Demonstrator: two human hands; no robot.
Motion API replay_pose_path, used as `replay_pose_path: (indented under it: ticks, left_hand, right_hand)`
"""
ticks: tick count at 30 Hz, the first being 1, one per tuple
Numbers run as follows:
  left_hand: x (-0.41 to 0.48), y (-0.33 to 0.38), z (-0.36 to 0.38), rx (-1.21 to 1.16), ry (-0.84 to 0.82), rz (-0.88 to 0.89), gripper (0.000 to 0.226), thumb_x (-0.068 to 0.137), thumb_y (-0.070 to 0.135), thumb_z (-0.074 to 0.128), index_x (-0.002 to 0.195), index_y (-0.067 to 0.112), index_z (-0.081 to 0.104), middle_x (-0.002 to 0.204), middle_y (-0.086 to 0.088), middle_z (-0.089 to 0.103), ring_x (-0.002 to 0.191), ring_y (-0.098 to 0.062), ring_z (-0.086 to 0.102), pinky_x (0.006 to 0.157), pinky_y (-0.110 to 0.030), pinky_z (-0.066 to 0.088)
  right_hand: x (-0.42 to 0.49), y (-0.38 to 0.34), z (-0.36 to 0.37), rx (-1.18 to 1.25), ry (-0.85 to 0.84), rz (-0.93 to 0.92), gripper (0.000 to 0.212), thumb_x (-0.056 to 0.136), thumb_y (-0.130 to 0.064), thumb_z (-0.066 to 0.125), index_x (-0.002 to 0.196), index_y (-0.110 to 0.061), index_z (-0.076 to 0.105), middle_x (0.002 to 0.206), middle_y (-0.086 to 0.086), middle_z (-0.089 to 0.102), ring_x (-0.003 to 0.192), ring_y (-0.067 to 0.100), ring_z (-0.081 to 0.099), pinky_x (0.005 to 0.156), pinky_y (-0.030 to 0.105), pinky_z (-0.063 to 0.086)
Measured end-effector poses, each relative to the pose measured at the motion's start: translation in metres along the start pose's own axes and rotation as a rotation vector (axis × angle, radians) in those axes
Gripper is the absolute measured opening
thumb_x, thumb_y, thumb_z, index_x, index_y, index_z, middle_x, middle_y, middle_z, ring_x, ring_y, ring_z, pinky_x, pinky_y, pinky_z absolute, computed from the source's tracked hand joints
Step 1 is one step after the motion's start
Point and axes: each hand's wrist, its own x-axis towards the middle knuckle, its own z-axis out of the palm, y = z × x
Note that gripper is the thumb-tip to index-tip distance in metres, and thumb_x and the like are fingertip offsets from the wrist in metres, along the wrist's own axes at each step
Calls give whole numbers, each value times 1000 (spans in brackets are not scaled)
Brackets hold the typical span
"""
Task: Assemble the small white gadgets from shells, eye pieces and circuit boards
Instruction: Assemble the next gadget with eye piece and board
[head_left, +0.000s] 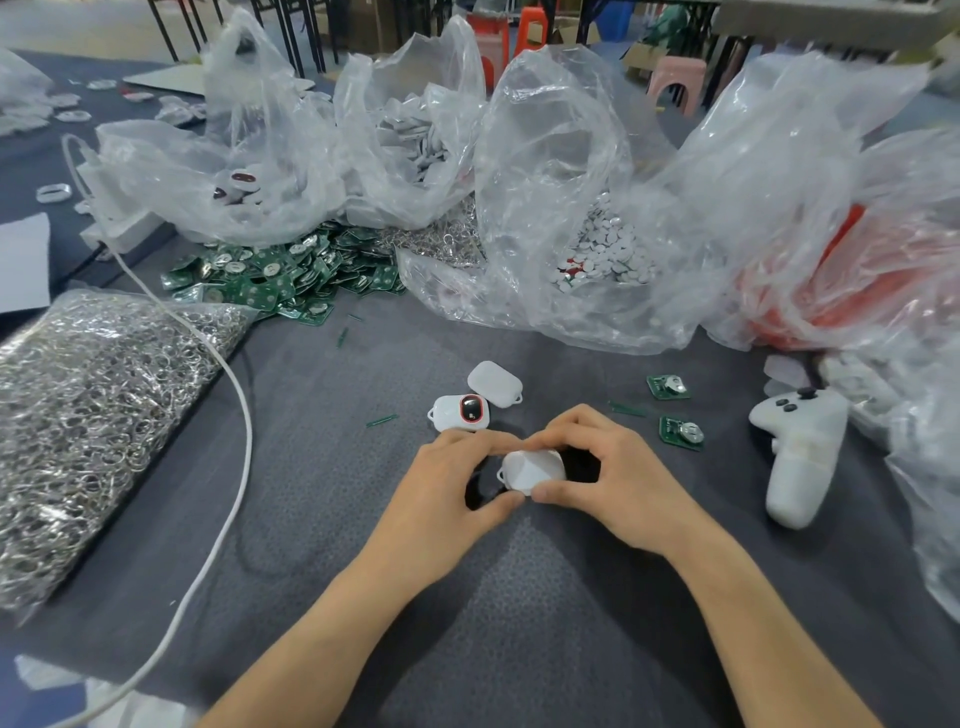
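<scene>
Left hand (457, 488) and right hand (608, 483) pinch a small white rounded plastic shell (532, 467) between curled fingers and thumbs, while just beyond the fingertips lie a white red-rimmed gadget (462, 412) and a plain white cover (494, 383), with green circuit boards (680, 431) and a white plastic controller (800, 447) rightward.

The person's left hand (441, 499) and right hand (613, 483) are bare. Over the desk (519, 597), the left forearm (322, 623) and the right forearm (753, 623) are bare too, uncovered from the wrists to the point where the view cuts them off at the desk's near side. The fingers are slim, with soft creases at the knuckles. The forearms look smooth and slender, widening toward the desk's near side.
</scene>
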Motion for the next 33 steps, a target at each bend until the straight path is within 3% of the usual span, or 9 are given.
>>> replay_pose_path:
  ticks: [5, 14, 25, 30, 33]
  left_hand:
    - [0, 2, 0, -25, 15, -2, 40, 80, 22, 75, 114, 34, 60, 114, 33, 56, 116, -1, 47, 101, -33, 38]
    - [-1, 1, -1, -23, 15, 7, 41, 79, 22, 75, 116, 33, 60, 116, 34, 54, 116, -2, 47, 101, -35, 39]
    - [0, 1, -1, -19, 34, -1, 36, 79, 25, 76, 113, 28, 64, 106, 33, 54, 112, -2, 50, 98, -21, 37]
    - [1, 2, 0, -17, 59, -10, 29, 80, 24, 75, 108, 22, 68, 100, 27, 56, 108, -5, 51, 92, -10, 34]
    - [2, 3, 1, -41, 69, -22, 26, 78, 20, 77, 103, 21, 69, 97, 27, 56, 104, -5, 52, 91, -12, 36]
  right_hand:
    - [-1, -1, 0, 11, 3, -13, 38, 72, -15, 82, 96, -39, 65, 100, -14, 56, 94, 1, 54, 84, 10, 36]
    - [0, 0, -1, 20, -2, 8, 38, 70, -13, 82, 98, -35, 68, 100, -15, 56, 97, 1, 54, 85, 9, 36]
    - [1, -2, 1, 26, -10, 25, 36, 67, -11, 84, 97, -26, 71, 98, -15, 56, 95, -2, 53, 84, 9, 35]
    - [2, -1, 0, -37, 0, 48, 38, 64, -18, 87, 97, -30, 72, 98, -16, 58, 102, 3, 47, 93, 19, 33]
    - [2, 0, 1, -42, 13, 45, 38, 62, -20, 87, 96, -30, 73, 97, -17, 59, 103, 3, 47, 97, 25, 32]
